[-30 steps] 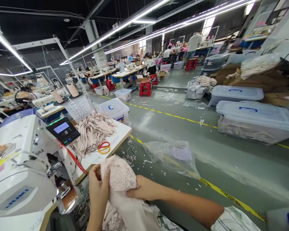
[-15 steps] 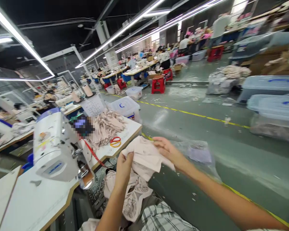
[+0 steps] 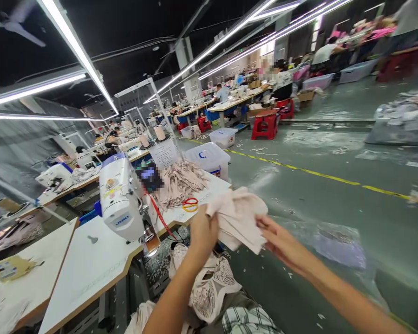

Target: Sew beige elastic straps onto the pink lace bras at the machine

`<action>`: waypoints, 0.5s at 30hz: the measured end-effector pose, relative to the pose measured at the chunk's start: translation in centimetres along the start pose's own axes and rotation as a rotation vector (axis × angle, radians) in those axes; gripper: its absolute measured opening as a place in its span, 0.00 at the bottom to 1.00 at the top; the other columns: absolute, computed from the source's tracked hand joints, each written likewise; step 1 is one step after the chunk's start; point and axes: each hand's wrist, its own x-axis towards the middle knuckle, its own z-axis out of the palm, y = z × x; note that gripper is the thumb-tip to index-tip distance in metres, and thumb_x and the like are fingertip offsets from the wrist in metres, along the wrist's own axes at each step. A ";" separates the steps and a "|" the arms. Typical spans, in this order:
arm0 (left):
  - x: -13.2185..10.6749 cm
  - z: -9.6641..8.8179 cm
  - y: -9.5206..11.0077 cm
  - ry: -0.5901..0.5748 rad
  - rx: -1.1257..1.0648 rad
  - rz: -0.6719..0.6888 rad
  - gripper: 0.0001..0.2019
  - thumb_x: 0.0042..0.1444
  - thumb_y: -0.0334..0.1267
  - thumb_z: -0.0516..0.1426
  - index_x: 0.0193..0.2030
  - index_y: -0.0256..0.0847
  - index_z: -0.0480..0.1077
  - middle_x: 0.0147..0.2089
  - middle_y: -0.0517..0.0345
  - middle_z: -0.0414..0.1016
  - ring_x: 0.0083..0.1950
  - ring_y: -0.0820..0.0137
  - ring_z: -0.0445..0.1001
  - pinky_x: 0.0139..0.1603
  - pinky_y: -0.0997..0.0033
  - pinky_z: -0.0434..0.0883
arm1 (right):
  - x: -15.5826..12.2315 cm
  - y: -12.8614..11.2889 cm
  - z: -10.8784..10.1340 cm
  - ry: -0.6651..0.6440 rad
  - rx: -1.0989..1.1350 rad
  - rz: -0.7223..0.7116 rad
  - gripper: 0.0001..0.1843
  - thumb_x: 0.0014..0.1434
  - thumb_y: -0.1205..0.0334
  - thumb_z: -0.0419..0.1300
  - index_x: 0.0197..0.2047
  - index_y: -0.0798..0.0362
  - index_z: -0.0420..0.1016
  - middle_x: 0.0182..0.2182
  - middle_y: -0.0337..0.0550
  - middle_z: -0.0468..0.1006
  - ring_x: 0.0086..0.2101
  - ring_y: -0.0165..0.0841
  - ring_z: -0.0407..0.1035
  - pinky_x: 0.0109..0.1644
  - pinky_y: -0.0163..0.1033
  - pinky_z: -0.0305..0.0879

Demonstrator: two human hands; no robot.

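My left hand [image 3: 202,230] is closed on the near edge of a pale pink fabric piece [image 3: 239,217], held up in front of me. My right hand [image 3: 277,239] grips the same piece at its lower right edge, fingers curled on the cloth. More lace fabric [image 3: 209,287] hangs down over my lap below the hands. A white sewing machine [image 3: 123,199] stands on the table [image 3: 90,264] to the left of my hands.
A heap of beige strips [image 3: 179,183] and red-and-yellow scissors [image 3: 190,204] lie on the table's far end. A lidded plastic bin [image 3: 209,157] stands behind it. A clear plastic bag [image 3: 337,241] lies on the green floor at right. Other workers sit at distant tables.
My view has swung left and both hands have lifted the pink piece higher and further out. The right hand moved from its top edge to its lower right edge.
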 end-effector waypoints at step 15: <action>2.2 -1.1 5.1 -0.259 -0.756 -0.140 0.24 0.54 0.47 0.66 0.55 0.38 0.70 0.49 0.49 0.79 0.49 0.61 0.78 0.50 0.62 0.75 | 4.1 -7.6 2.7 0.200 -0.550 -0.564 0.24 0.54 0.57 0.64 0.54 0.53 0.70 0.47 0.48 0.79 0.45 0.42 0.73 0.49 0.47 0.69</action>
